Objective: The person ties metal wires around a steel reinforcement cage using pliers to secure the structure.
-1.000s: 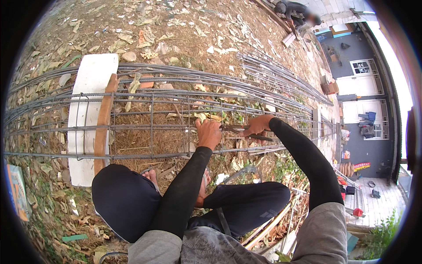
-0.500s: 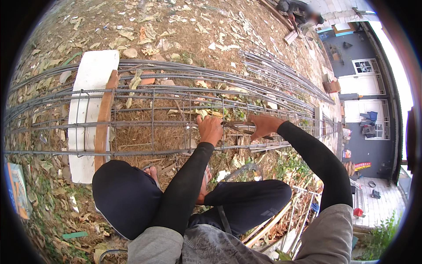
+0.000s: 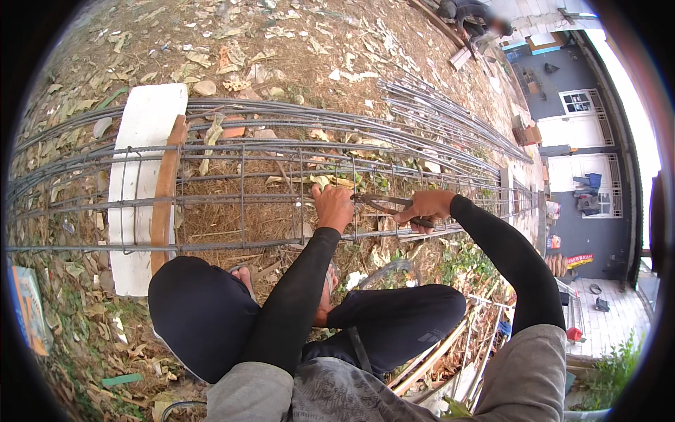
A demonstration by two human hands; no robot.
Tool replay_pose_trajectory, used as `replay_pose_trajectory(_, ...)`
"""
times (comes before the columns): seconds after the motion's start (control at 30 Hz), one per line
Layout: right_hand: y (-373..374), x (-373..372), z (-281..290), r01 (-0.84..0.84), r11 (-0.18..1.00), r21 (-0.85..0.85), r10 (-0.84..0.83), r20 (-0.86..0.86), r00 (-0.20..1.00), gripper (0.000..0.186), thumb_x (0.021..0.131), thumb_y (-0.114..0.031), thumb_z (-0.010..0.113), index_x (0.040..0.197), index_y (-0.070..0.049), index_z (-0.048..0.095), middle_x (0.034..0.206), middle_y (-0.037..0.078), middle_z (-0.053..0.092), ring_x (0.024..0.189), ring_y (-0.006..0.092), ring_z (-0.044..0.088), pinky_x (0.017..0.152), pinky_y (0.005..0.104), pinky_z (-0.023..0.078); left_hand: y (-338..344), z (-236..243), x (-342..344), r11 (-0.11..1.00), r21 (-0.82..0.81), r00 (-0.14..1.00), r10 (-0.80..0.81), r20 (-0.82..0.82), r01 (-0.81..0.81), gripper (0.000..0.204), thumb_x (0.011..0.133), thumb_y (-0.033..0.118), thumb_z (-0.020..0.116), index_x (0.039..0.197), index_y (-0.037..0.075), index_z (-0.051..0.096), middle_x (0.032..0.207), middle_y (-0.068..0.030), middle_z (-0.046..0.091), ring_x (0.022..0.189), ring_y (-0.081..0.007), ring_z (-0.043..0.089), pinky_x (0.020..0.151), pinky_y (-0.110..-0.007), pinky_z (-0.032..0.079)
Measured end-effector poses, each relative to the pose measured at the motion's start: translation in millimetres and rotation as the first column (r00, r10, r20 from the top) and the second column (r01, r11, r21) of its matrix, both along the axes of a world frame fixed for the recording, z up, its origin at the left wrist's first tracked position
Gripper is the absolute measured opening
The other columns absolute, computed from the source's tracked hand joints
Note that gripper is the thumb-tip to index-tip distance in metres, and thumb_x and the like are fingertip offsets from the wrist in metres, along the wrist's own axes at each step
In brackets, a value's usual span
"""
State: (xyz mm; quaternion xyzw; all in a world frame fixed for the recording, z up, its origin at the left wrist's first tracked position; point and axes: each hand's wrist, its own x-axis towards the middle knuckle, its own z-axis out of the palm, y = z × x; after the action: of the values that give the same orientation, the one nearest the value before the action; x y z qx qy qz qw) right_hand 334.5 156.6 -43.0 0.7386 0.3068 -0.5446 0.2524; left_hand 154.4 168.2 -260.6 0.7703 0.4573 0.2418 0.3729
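Leaf-littered ground (image 3: 316, 91); rebar cage (image 3: 242, 200) crosses white board (image 3: 146, 112), likely for clearance. Right hand (image 3: 430, 204) wraps fingers round pincers (image 3: 369, 200), tips at cage bar; left hand (image 3: 333, 209) curls alongside, perhaps steadying, grip indiscernible.

ribbed metal rebar cage (image 3: 242, 195), dark metal pincers (image 3: 383, 202), smooth wooden strip (image 3: 164, 204)

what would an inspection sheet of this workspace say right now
Surface: ground, brown and littered
Job's things: pincers, head at the rebar cage; cage crosses a white board and brown strip
Clutter: dry leaves, green scrap, brick piece
Hands: left hand at the cage, grip unclear; right hand holds the pincers
Cables: thin dark curve at the lower edge, possibly a cable
Surroundings: another person, upper right; grey building, right
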Motion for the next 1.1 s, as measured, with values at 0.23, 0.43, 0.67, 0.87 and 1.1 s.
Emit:
replay_pose_trajectory(0.23,-26.9,-17.9,-4.4,-0.912,0.266,0.314,0.721,0.563,0.404,0.048,0.078,-0.016,0.071,0.122,-0.004,0.054,0.089,0.011,0.064,0.074,0.0300,0.068,0.067,0.0497,0.052,0.9,-12.2,1.0,0.997,0.076,0.998,0.005,-0.055,-0.001,0.024,0.074,0.012,0.076,0.097,0.019,0.080,0.089,-0.0028,0.072,0.090,-0.0268,0.066,0.102,-0.056,0.030)
replay_pose_trajectory(0.43,-30.2,-13.4,-8.8,-0.965,-0.195,0.173,0.607,0.795,0.019,0.030,0.088,-0.017,0.062,0.113,-0.001,0.059,0.090,0.016,0.065,0.076,0.0310,0.070,0.066,0.0509,0.054,1.4,-9.1,4.8,1.000,0.005,0.996,-0.026,-0.090,0.026,0.027,0.072,0.010,0.079,0.098,0.016,0.080,0.085,-0.0058,0.071,0.091,-0.0287,0.066,0.103,-0.056,0.030)
replay_pose_trajectory(0.67,4.0,7.4,11.1,-0.005,0.998,-0.065,0.001,-0.055,0.998,0.045,0.101,-0.044,0.061,0.104,0.001,0.067,0.080,0.009,0.068,0.069,0.0194,0.067,0.058,0.0361,0.057,1.6,-7.6,-0.6,0.997,0.067,0.997,0.034,0.075,-0.039,0.017,0.078,0.003,0.066,0.085,0.011,0.079,0.078,-0.0090,0.070,0.089,-0.0304,0.064,0.105,-0.057,0.029)
replay_pose_trajectory(0.87,-74.3,14.4,14.5,0.331,0.935,0.129,-0.311,-0.155,0.938,0.041,0.103,-0.038,0.059,0.110,0.003,0.063,0.083,0.013,0.070,0.068,0.0191,0.069,0.057,0.0325,0.059,3.6,3.0,-6.6,0.999,0.031,0.999,-0.031,0.028,0.030,0.023,0.082,0.004,0.062,0.098,0.009,0.079,0.082,-0.0111,0.072,0.086,-0.0313,0.066,0.102,-0.057,0.032)
replay_pose_trajectory(1.1,-151.7,-52.7,-9.5,0.816,0.498,0.293,-0.624,-0.533,0.572,0.041,0.105,-0.041,0.055,0.121,-0.005,0.063,0.082,0.006,0.067,0.066,0.0160,0.064,0.060,0.0313,0.053,-23.8,50.5,-10.4,0.831,-0.501,0.759,0.160,0.631,0.241,0.060,0.101,0.049,0.050,0.128,-0.002,0.065,0.104,-0.0194,0.072,0.094,-0.0298,0.069,0.087,-0.041,0.053)
